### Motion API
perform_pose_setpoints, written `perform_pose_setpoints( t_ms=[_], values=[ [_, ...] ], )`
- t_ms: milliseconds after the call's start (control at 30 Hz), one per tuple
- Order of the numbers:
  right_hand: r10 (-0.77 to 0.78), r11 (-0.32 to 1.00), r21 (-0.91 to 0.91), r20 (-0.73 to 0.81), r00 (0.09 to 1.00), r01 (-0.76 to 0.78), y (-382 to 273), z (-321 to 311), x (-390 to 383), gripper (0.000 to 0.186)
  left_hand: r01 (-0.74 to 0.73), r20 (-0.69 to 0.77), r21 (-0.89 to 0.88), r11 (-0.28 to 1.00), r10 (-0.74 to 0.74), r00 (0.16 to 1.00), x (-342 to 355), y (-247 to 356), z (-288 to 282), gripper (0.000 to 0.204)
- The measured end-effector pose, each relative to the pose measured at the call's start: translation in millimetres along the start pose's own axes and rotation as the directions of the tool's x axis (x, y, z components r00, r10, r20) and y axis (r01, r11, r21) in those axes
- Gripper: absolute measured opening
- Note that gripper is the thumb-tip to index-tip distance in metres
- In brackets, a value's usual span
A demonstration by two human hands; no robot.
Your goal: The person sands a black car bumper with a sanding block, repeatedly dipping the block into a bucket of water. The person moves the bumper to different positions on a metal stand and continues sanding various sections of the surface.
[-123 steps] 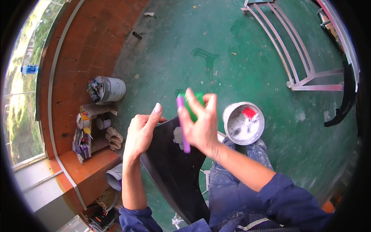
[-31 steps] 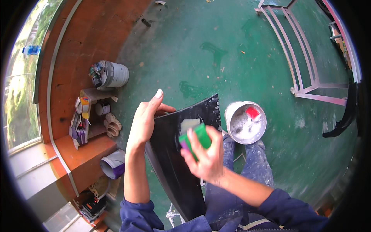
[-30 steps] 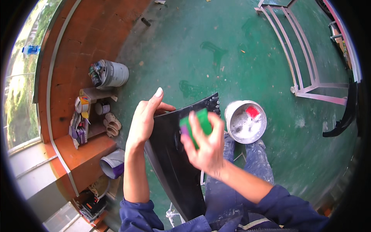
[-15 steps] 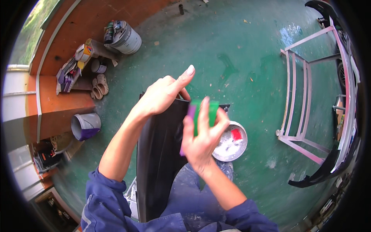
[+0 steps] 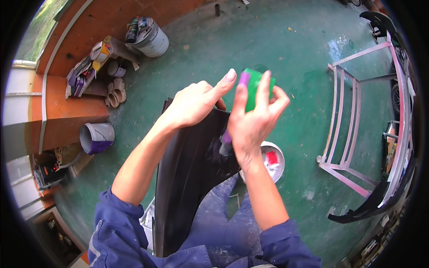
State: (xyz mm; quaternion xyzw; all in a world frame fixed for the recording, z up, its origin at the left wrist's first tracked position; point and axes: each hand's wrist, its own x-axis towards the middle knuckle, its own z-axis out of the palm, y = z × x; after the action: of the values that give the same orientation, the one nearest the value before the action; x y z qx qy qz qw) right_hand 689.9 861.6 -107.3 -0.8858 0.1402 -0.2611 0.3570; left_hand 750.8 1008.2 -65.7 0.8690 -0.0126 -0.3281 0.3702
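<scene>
My left hand (image 5: 201, 100) grips the top edge of a glossy black curved panel (image 5: 176, 187), thumb raised and fingers curled behind it. My right hand (image 5: 257, 120), above the panel's upper right, is closed on a green block (image 5: 255, 79), which looks like a sponge, and a long purple piece (image 5: 244, 77) against its left side. The lower end of the purple piece reaches down over the panel beside a pale, wet-looking patch. Partly hidden behind my right wrist stands a white bucket (image 5: 280, 154) of foamy liquid with a red piece (image 5: 272, 157) in it.
At left are a low shelf (image 5: 96, 89) of containers, clogs (image 5: 117, 89), a grey-purple bucket (image 5: 96, 137) and a stacked pail (image 5: 149, 41) against an orange wall. At right stands a pale metal stand (image 5: 335, 116) with bumper-like parts (image 5: 357, 216) along it on the green floor (image 5: 210, 44).
My right hand has moved up with the green block toward the panel's top edge. My left hand and the panel's top sit higher in view than a second ago; the surroundings have shifted as the view turned.
</scene>
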Motion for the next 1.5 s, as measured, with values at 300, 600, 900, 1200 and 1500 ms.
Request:
perform_pose_setpoints(
  t_ms=[300,600,900,1200,1500],
  values=[
    [-0.095,0.995,0.008,0.047,0.994,0.095,10.8,-7.4,-33.3,0.067,-0.011,0.012,0.009,1.000,0.011,1.000,-2.3,-1.6,-2.1,0.113],
    [-0.140,0.990,0.014,0.073,0.987,0.139,16.0,-21.5,-66.2,0.068,-0.016,0.010,0.039,0.999,0.016,1.000,-2.1,0.5,3.2,0.107],
    [-0.074,0.992,0.111,0.174,0.982,0.055,9.4,-53.6,-123.8,0.065,-0.040,0.016,0.017,0.999,0.039,0.999,1.3,-4.1,3.9,0.104],
    [-0.067,0.989,0.139,0.170,0.983,0.043,-4.8,-57.5,-132.1,0.065,-0.012,0.046,-0.014,1.000,0.013,0.999,-1.3,-2.9,3.5,0.102],
    [-0.037,0.988,0.155,0.193,0.980,0.007,2.2,-67.2,-151.8,0.061,-0.031,0.021,0.005,1.000,0.031,0.999,-2.0,1.9,6.7,0.101]
  ],
)
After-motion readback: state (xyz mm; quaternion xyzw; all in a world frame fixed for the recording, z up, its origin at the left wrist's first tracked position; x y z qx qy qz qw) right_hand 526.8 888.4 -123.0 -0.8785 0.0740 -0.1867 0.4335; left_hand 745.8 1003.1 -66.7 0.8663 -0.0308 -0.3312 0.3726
